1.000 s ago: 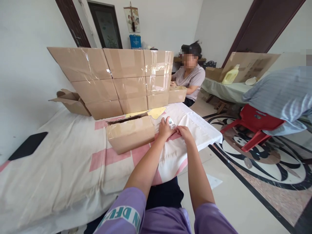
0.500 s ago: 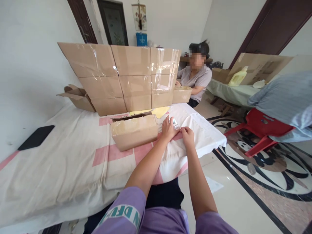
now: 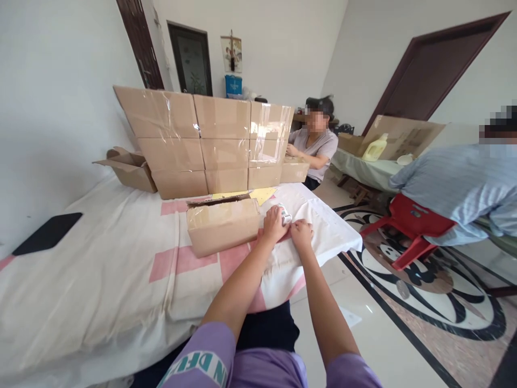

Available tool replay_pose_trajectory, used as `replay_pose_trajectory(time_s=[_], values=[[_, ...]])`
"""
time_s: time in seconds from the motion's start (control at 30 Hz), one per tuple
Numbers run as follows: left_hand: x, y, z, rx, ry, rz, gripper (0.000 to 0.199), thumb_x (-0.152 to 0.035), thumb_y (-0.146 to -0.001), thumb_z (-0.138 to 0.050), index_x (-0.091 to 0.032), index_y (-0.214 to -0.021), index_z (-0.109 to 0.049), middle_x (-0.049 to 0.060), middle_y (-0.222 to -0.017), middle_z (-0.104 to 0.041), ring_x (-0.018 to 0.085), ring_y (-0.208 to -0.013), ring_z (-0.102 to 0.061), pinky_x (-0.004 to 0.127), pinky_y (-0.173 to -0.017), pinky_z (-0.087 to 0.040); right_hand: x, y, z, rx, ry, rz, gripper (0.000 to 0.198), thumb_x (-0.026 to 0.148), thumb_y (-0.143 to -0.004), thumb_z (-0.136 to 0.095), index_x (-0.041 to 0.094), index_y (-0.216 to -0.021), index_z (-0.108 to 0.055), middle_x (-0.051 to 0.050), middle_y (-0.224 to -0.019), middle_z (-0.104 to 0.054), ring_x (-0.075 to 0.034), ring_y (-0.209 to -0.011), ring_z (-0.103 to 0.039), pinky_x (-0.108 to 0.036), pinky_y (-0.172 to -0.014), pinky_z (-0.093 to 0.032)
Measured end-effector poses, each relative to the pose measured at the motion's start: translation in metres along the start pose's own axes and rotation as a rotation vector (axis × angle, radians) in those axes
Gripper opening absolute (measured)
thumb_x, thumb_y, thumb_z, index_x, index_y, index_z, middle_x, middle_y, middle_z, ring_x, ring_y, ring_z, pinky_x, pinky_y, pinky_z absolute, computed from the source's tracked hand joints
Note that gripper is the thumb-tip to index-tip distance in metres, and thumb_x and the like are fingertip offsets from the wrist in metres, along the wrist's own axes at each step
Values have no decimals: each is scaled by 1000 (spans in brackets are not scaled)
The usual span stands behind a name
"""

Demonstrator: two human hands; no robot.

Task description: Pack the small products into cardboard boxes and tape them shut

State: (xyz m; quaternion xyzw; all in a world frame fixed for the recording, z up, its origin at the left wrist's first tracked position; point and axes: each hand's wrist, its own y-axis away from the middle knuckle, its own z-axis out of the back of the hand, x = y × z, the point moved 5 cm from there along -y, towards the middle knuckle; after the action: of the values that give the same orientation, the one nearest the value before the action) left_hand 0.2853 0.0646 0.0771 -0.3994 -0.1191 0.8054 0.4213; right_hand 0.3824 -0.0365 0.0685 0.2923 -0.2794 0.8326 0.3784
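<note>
Left hand (image 3: 274, 223) curls round a small white object (image 3: 286, 215), just to the right of the taped carton (image 3: 224, 229). Right hand (image 3: 302, 234) sits close by, a little farther right of that carton, fingers drawn in; whether they grip anything, I cannot tell. Carton and hands share a cloth-covered table (image 3: 105, 285), white with pink patches. Behind the carton rises a wall of boxes (image 3: 225, 153), three rows high, shiny with clear tape. Well left of the carton lies a flat black object (image 3: 47, 233); behind and left of the carton is a box with open flaps (image 3: 131, 171). Farther back, right of the carton, is a co-worker (image 3: 319, 148).
</note>
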Motion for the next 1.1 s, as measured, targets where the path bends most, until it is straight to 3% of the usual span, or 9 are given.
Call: replay_pose_trajectory(time_s=[0.13, 0.27, 0.37, 0.77, 1.0, 1.1], values=[[-2, -1, 1, -22, 33, -39, 52, -21, -82, -67, -26, -127, -44, 10, -140, -49, 27, -130, -49, 42, -103, -47, 8, -4, -3, 68, 108, -55, 30, 34, -95, -48, 20, -90, -74, -9, -125, -66, -30, -124, -49, -50, -110, -28], [1, -1, 0, -40, 65, -34, 47, -26, -84, -67, -26, -124, -44, 11, -138, -50, 28, -128, -51, 43, -101, -49, 8, -13, -3, 110, 176, -192, 33, 45, -97, -61, 18, -114, -67, -9, -128, -63, -27, -122, -55, -52, -108, -40], [3, -1, -1, -51, 88, -22, 47, -29, -85, -67, -25, -125, -43, 12, -140, -49, 29, -129, -52, 45, -101, -50, 9, -16, -4, 123, 199, -249, 33, 44, -98, -61, 18, -118, -65, -10, -129, -63, -25, -117, -60, -49, -103, -47], [-1, 4, -1, 37, 89, -100, 62, -10, -78, -62, -26, -136, -46, 13, -150, -43, 28, -139, -44, 45, -111, -45, 15, -4, -10, 58, 215, -177, 29, 43, -98, -61, 17, -108, -69, -9, -123, -67, -25, -120, -60, -51, -108, -43], [-1, 4, 1, 56, 62, -63, 60, -12, -80, -64, -28, -137, -52, 11, -157, -35, 30, -142, -42, 45, -112, -46, 17, 3, -3, -37, 139, -77, 30, 41, -97, -62, 16, -81, -67, -7, -108, -70, -23, -109, -63, -45, -104, -44], [2, 4, -2, 71, 66, -35, 58, -15, -81, -65, -28, -136, -53, 12, -157, -35, 31, -143, -41, 46, -111, -47, 15, 4, 0, -60, 94, -54, 29, 39, -95, -65, 16, -78, -65, -7, -107, -70, -22, -108, -63, -43, -102, -46]])
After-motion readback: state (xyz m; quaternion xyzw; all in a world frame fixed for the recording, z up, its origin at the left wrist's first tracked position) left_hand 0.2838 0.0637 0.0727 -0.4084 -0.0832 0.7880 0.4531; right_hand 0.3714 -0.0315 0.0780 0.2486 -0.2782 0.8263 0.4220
